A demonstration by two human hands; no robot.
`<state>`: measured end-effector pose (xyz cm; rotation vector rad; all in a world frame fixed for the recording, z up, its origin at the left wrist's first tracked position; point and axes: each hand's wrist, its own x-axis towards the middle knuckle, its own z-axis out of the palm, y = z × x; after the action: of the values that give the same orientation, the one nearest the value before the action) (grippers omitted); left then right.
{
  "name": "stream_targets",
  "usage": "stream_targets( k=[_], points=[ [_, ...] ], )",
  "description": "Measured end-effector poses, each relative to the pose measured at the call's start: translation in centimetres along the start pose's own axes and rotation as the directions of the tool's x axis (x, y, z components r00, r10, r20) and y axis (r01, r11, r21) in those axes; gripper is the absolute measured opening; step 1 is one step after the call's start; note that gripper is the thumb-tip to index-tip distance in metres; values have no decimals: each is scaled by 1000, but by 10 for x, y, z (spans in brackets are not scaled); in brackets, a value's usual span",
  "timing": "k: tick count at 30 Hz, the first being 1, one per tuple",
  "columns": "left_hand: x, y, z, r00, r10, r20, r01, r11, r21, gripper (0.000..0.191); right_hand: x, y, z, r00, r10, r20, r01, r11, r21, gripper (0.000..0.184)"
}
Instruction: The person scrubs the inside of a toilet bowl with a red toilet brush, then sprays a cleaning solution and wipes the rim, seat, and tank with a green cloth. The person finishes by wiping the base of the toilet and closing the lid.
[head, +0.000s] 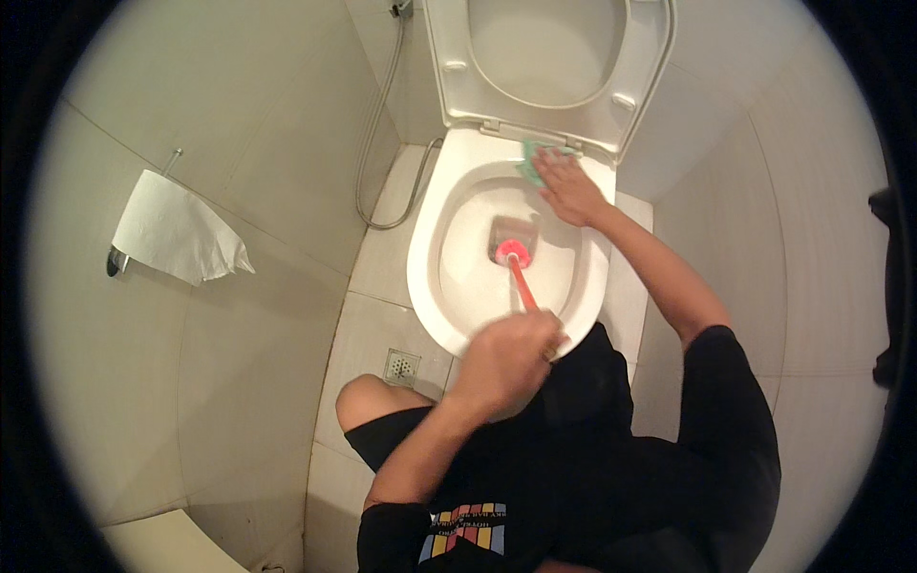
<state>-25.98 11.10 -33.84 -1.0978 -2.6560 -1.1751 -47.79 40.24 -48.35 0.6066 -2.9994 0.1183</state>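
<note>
In front of me stands a white toilet bowl [423, 265] with its seat [458, 79] and lid raised. My left hand [505, 362], somewhat blurred, grips the handle of a toilet brush [521, 283] over the bowl's front rim. The brush's pink-red head is down at the drain opening in the bowl. At the back rim, near the seat hinge, my right hand [569, 186] lies on a green cloth [530, 163], pressing it flat against the ceramic with the fingers over it. The cloth is partly hidden beneath that hand.
A toilet paper roll [175, 229] hangs on a metal holder on the left wall. A flexible spray hose [360, 157] loops down to the floor left of the toilet. A square floor drain [402, 366] is near my knee. Tiled walls stand close on both sides.
</note>
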Motion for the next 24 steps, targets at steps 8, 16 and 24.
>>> stream_targets(
  k=[8,16,24],
  points=[
    [-1,5,37,976,208,71,-202,976,-84,18,126,-161,23,729,-600,-328,684,634,362,40],
    [0,-2,28,991,136,1,-136,986,-96,17,128,-157,17,719,-663,-208,665,570,482,39],
    [9,-1,33,986,131,104,-125,990,-68,16,91,-24,6,961,-277,-22,278,956,93,70]
  ],
)
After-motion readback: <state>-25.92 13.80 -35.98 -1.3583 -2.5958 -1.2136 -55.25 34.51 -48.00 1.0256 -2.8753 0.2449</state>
